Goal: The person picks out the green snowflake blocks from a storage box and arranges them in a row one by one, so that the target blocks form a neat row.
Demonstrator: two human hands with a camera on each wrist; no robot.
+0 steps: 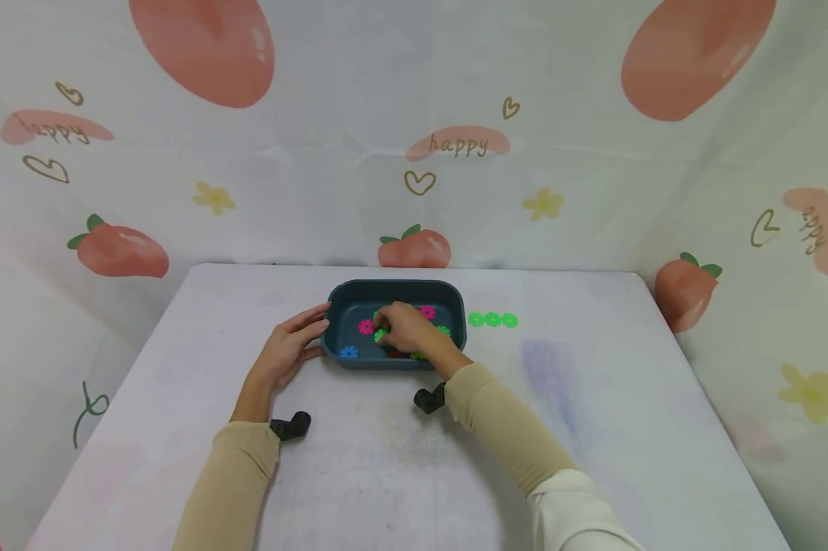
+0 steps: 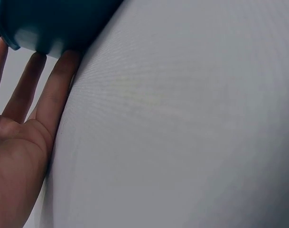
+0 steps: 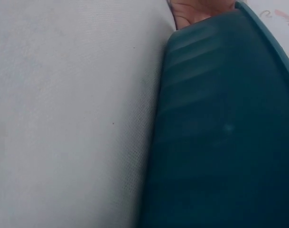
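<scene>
- Touching L end of tray (image 1: 386, 365) w/ L hand (image 1: 285, 350) spread.
- Has R hand (image 1: 409, 329) inside, by green pc (image 1: 379, 337) — can't tell if pinching.
- See 3 green pcs (image 1: 493, 320) R of tray.

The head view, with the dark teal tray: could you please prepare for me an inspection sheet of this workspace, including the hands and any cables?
Surface: white-covered table, with a bluish smudge toward its right side.
Job's things: dark teal tray holding small flower-shaped pieces, among them a blue piece and a pink piece; three green pieces in a row on the table, right of the tray.
Clutter: nothing seen.
Grippers: bare hands; left hand touches the tray's left end with its fingertips; right hand reaches into the tray, grip unclear. A black device shows beside each wrist.
Cables: nothing seen.
Surroundings: pale backdrop printed with fruit, hearts, flowers and "happy".
</scene>
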